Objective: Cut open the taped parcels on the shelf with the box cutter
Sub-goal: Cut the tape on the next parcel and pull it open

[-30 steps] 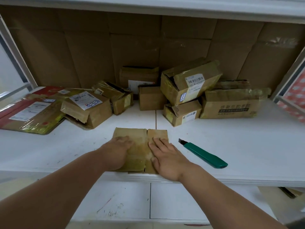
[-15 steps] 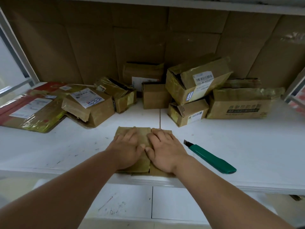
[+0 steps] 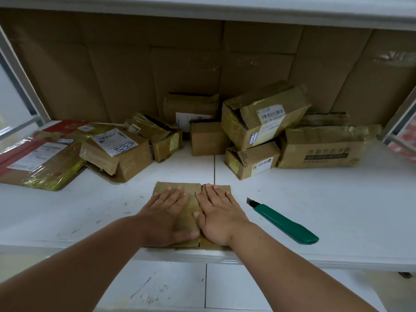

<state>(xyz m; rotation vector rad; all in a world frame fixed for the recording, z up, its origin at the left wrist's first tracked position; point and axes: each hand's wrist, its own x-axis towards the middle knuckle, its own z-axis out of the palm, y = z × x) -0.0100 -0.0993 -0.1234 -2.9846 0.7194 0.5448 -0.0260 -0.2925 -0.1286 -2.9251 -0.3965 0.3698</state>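
A flat brown parcel (image 3: pixel 191 190) lies at the front edge of the white shelf (image 3: pixel 337 210), its top split by a seam down the middle. My left hand (image 3: pixel 165 218) presses flat on its left half, fingers straight. My right hand (image 3: pixel 217 216) presses flat on the right half, thumb at the seam. The green box cutter (image 3: pixel 286 222) lies on the shelf to the right of my right hand, blade tip out and pointing up-left, untouched.
Several taped cardboard parcels (image 3: pixel 263 115) are piled at the back of the shelf against a cardboard wall. A labelled box (image 3: pixel 117 149) and a flat red-and-brown package (image 3: pixel 33 161) sit at left. A metal upright (image 3: pixel 20 79) frames the left side.
Both hands have slid over the parcel top and now lie flatter with fingers spread straight. The box cutter has stayed where it was.
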